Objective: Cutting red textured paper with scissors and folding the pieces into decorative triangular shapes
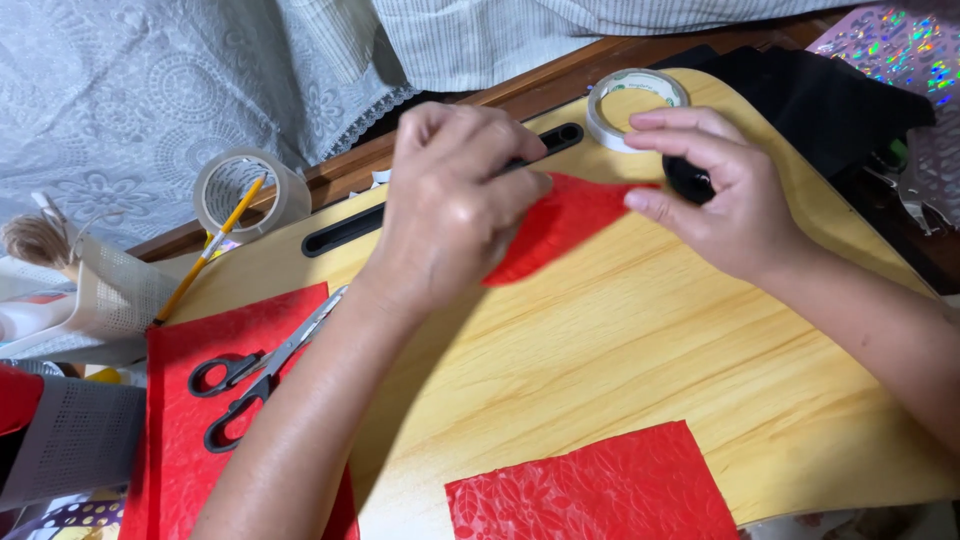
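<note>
My left hand (450, 205) covers much of the red paper piece (560, 225), so I cannot see how it is folded beneath; my left fingers (500, 190) curl closed over its left end. A small black thing (690, 180) is mostly hidden behind my right hand (725, 195), whose fingers (650, 200) pinch narrowly on the paper's right tip. The paper sits above the far middle of the counter (620, 350), near the tape roll (635, 105). Scissors (265, 365) lie left on a red sheet (180, 440); another red sheet (600, 490) is cut off at the near edge.
</note>
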